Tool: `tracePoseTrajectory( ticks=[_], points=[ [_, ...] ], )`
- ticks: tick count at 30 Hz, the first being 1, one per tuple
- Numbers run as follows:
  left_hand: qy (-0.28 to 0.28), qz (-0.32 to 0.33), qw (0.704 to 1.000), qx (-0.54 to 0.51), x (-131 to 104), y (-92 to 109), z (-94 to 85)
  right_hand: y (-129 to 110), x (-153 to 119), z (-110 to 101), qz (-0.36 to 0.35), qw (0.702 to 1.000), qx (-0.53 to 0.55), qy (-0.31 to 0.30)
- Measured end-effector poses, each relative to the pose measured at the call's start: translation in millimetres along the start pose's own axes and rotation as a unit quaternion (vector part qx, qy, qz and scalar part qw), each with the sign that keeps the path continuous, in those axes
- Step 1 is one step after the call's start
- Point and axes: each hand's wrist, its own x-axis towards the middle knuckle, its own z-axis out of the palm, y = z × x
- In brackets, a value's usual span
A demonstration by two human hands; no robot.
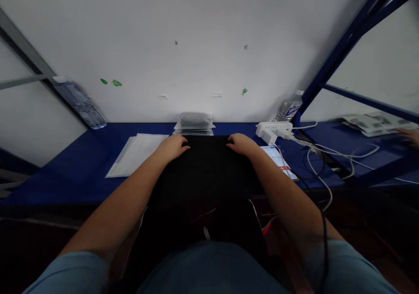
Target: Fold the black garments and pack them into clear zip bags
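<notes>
A black cloth [209, 163], probably a garment though its kind is too dark to make out, lies over the front of the blue table and hangs down towards my lap. My left hand [175, 146] grips its far left corner, fingers curled inward with the thumb along the edge. At the far right corner, my right hand [241, 145] holds it the same way. The far edge between both hands is fairly straight. Just beyond it sits a stack of clear plastic bags [194, 124]. White plastic bags [137, 154] lie beside my left forearm.
A phone [279, 161] with a lit screen lies on the blue table [75, 163] by my right forearm. Behind it are a power strip [275, 128], white cables [327, 150] and a bottle [290, 106]. Another bottle [80, 102] leans at left. A co-worker's hand [410, 135] shows far right.
</notes>
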Motion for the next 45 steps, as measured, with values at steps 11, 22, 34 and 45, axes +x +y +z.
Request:
tracePoseTrajectory(
  ticks=[11,22,34,45],
  points=[
    [0.12,-0.054,0.991,-0.023,8.3,-1.5,-38.9,-11.0,-6.5,-32.8,0.052,0.988,-0.058,0.134],
    [0.078,0.012,0.997,-0.023,9.8,18.8,-13.0,-39.4,-4.1,-14.5,0.006,0.987,-0.063,0.149],
    [-0.019,0.09,0.995,-0.026,-38.8,35.9,38.1,-60.0,-55.0,35.0,-0.026,0.998,-0.012,0.048],
    [-0.027,0.089,0.996,0.001,-36.9,41.7,36.5,-59.2,-53.8,38.6,0.015,0.999,-0.006,0.03]
  ],
)
